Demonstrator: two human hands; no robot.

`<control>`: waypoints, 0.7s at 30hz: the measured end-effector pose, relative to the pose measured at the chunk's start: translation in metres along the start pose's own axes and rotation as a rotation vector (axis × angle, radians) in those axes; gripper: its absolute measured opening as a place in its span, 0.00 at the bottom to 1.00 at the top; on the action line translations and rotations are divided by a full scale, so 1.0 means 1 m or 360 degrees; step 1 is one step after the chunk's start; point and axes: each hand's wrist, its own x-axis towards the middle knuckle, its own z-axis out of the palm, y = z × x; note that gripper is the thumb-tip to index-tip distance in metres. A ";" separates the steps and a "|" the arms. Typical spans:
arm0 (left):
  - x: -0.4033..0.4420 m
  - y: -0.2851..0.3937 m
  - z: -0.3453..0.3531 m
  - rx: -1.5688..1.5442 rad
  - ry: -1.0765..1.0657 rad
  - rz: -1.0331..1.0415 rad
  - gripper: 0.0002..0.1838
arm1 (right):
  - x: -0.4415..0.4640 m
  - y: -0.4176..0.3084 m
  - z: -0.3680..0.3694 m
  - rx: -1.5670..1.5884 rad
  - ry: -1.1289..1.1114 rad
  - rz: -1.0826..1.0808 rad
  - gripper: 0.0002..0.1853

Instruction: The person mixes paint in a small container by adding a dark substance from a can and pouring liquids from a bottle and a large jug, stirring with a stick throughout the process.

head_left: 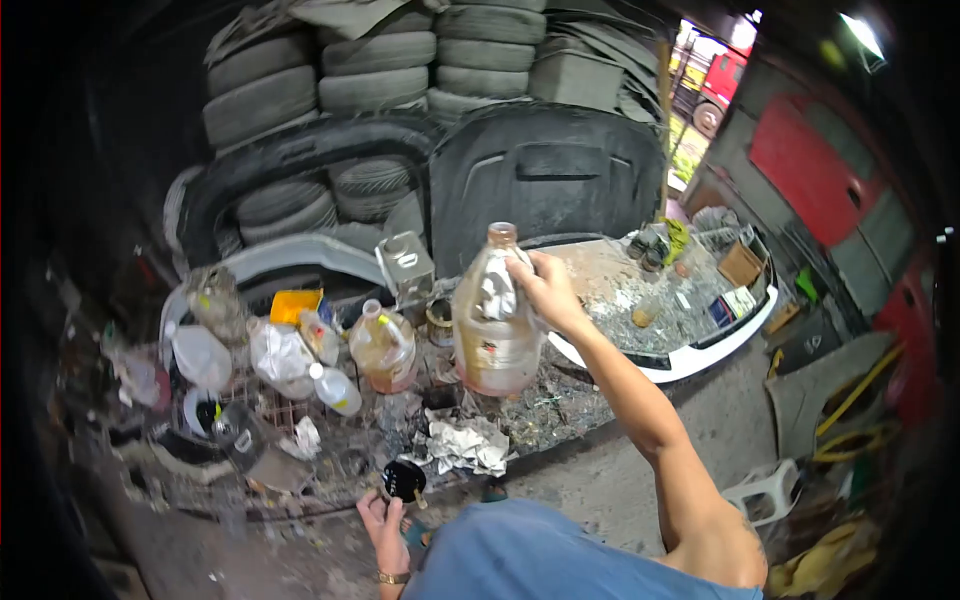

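Right hand (550,292) closed round the upper side of a large clear jug (497,345), fingers partly hidden behind the plastic; jug upright, neck up, white smears near its shoulder. It stands out over the middle of the cluttered surface (580,405), nearer the front edge than the back; whether its base touches anything, cannot tell. Left hand (383,525), a watch (394,577) at the wrist, has thumb and fingers drawn in on the near side of a black cup (404,481), a thin stick (420,499) at its rim; cup at the front edge of the surface, below the jug. Crumpled paper (468,446) between cup and jug, along that same edge. Left of the held jug: a rounder stained jug (385,352), then a small white bottle (337,391), tilted. Metal can (406,266) farther back, a yellow container (296,305) to its left. Cloudy plastic jug (202,357) toward the left end. White bumper (705,357) curves round the right front corner. Dark panel (545,185) upright along the back edge, stacked tires (375,70) to its left.
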 end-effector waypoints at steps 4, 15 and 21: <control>0.002 0.001 -0.002 -0.0068 0.0012 0.0023 0.27 | 0.021 -0.012 0.004 0.0058 0.0181 0.0032 0.20; -0.011 0.014 0.006 -0.0064 0.0072 0.0050 0.25 | 0.051 0.008 0.014 0.0132 0.0257 -0.0111 0.19; 0.002 -0.003 -0.011 -0.0077 0.0053 0.0071 0.24 | 0.041 0.003 0.010 0.0146 0.0185 0.0037 0.18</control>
